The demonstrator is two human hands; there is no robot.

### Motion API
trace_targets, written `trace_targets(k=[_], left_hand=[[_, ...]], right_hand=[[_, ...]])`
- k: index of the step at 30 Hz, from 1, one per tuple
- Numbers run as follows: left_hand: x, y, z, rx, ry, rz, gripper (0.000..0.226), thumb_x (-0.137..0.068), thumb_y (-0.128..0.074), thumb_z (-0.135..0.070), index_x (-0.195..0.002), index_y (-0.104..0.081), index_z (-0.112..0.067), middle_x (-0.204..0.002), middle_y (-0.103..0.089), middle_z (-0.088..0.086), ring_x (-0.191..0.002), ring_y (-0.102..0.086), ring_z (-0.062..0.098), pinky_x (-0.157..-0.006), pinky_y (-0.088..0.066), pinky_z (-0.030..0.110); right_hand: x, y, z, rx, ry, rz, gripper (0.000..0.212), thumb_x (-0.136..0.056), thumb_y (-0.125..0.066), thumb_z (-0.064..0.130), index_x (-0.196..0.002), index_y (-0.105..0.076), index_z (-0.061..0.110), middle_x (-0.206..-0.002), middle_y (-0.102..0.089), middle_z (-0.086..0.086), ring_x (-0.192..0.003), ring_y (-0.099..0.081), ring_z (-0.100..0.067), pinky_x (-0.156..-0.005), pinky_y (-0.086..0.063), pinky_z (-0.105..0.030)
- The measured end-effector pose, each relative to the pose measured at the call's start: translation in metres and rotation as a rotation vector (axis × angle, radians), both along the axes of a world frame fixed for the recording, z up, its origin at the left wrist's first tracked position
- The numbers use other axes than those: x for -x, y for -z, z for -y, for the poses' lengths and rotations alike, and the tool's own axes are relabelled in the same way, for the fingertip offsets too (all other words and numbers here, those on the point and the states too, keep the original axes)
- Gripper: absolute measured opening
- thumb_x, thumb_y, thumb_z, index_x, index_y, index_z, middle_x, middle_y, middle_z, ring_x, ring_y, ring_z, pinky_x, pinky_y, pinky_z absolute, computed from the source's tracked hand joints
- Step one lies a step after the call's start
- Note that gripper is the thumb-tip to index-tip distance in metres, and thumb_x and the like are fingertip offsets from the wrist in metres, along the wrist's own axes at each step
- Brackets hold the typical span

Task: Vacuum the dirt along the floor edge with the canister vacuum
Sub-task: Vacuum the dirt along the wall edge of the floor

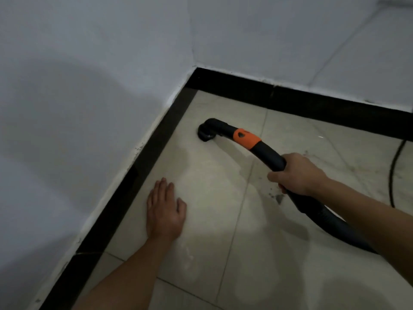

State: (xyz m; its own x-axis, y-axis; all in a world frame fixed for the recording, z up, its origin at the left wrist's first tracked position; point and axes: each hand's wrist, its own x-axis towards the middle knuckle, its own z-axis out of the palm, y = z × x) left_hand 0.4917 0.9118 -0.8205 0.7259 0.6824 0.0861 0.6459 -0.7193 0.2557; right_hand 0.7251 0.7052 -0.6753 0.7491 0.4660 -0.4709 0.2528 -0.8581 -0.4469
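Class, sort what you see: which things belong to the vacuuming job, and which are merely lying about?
Job: vacuum nozzle, hose handle, right hand gripping it, dirt patch, black floor edge.
Idle: left hand flat on tile, white wall, black cable (maybe the vacuum's).

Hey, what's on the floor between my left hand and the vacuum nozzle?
Only beige floor tile with a pale dusty film between the left hand and the black nozzle, in the head view.

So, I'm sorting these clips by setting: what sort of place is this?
Probably an indoor room corner, maybe in a home: pale floor tiles meet plain white walls along a black skirting strip. The right hand grips a vacuum hose; the left hand rests flat on the tiles.
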Motion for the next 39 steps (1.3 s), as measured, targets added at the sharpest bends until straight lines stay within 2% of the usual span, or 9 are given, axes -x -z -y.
trace_targets(k=[5,10,13,16,19,26,30,36,39], left_hand=[[0.0,-0.001,0.004,-0.022,0.005,-0.03,0.061,-0.084,-0.032,-0.033,-0.126,-0.058,0.004,-0.139,-0.049,0.025,-0.129,-0.045,0.039,-0.106,-0.035,0.048],[-0.008,-0.003,0.012,-0.005,-0.02,-0.095,0.064,-0.082,-0.029,-0.03,-0.123,-0.057,0.01,-0.135,-0.049,0.033,-0.127,-0.044,0.047,-0.103,-0.036,0.054],[-0.025,-0.008,0.03,0.033,0.011,-0.101,0.058,-0.078,-0.037,-0.023,-0.122,-0.057,0.01,-0.132,-0.048,0.037,-0.124,-0.044,0.052,-0.101,-0.039,0.058],[-0.054,-0.01,0.066,0.064,0.095,-0.057,0.051,-0.082,-0.049,-0.011,-0.128,-0.052,0.01,-0.137,-0.044,0.035,-0.129,-0.04,0.05,-0.106,-0.035,0.055],[-0.071,-0.008,0.097,0.108,0.095,-0.067,0.056,-0.082,-0.032,-0.022,-0.124,-0.055,0.008,-0.135,-0.047,0.034,-0.127,-0.042,0.049,-0.106,-0.035,0.055],[-0.07,-0.003,0.103,0.056,0.095,-0.025,0.055,-0.083,-0.03,-0.023,-0.124,-0.055,0.005,-0.137,-0.047,0.03,-0.129,-0.041,0.046,-0.107,-0.033,0.054],[-0.072,-0.006,0.105,0.037,0.09,-0.024,0.057,-0.084,-0.026,-0.024,-0.123,-0.056,0.004,-0.136,-0.049,0.029,-0.128,-0.043,0.045,-0.106,-0.035,0.053],[-0.071,-0.004,0.104,0.036,0.095,-0.056,0.059,-0.083,-0.024,-0.024,-0.125,-0.055,0.005,-0.137,-0.048,0.029,-0.129,-0.042,0.045,-0.108,-0.033,0.053],[-0.071,-0.004,0.103,0.029,0.095,-0.065,0.057,-0.084,-0.026,-0.022,-0.125,-0.055,0.004,-0.136,-0.049,0.03,-0.128,-0.043,0.045,-0.108,-0.033,0.053]], right_hand=[[0.013,-0.011,0.106,0.151,0.014,0.023,0.016,-0.078,-0.073,0.032,-0.084,-0.059,0.025,-0.062,-0.069,0.001,-0.055,-0.068,-0.014,-0.062,-0.057,-0.032],[0.04,-0.02,0.19,0.411,-0.119,0.187,0.017,-0.075,-0.068,0.044,-0.082,-0.055,0.036,-0.072,-0.063,0.009,-0.065,-0.059,-0.003,-0.054,-0.043,-0.021],[0.052,-0.021,0.231,0.469,-0.164,0.249,0.018,-0.077,-0.063,0.05,-0.082,-0.051,0.037,-0.071,-0.059,0.011,-0.066,-0.055,-0.001,-0.057,-0.044,-0.02],[0.064,-0.02,0.27,0.515,-0.211,0.287,0.019,-0.078,-0.058,0.052,-0.082,-0.049,0.037,-0.069,-0.058,0.009,-0.064,-0.053,-0.004,-0.052,-0.037,-0.017],[0.072,-0.019,0.299,0.54,-0.175,0.302,0.02,-0.077,-0.059,0.053,-0.078,-0.046,0.039,-0.064,-0.057,0.01,-0.061,-0.055,-0.004,-0.05,-0.037,-0.016],[0.07,-0.009,0.288,0.556,-0.154,0.387,0.021,-0.081,-0.055,0.056,-0.082,-0.041,0.04,-0.067,-0.056,0.008,-0.061,-0.052,-0.006,-0.049,-0.032,-0.018],[0.059,-0.006,0.272,0.481,-0.044,0.423,0.02,-0.081,-0.062,0.05,-0.083,-0.047,0.037,-0.065,-0.055,0.009,-0.061,-0.055,-0.008,-0.051,-0.042,-0.023],[0.077,0.009,0.258,0.519,-0.174,0.439,0.02,-0.082,-0.055,0.055,-0.087,-0.044,0.039,-0.068,-0.054,0.008,-0.063,-0.053,-0.006,-0.056,-0.042,-0.02],[0.072,0.007,0.236,0.457,-0.07,0.443,0.019,-0.083,-0.057,0.052,-0.091,-0.049,0.036,-0.068,-0.055,0.01,-0.063,-0.057,-0.007,-0.056,-0.048,-0.023]])
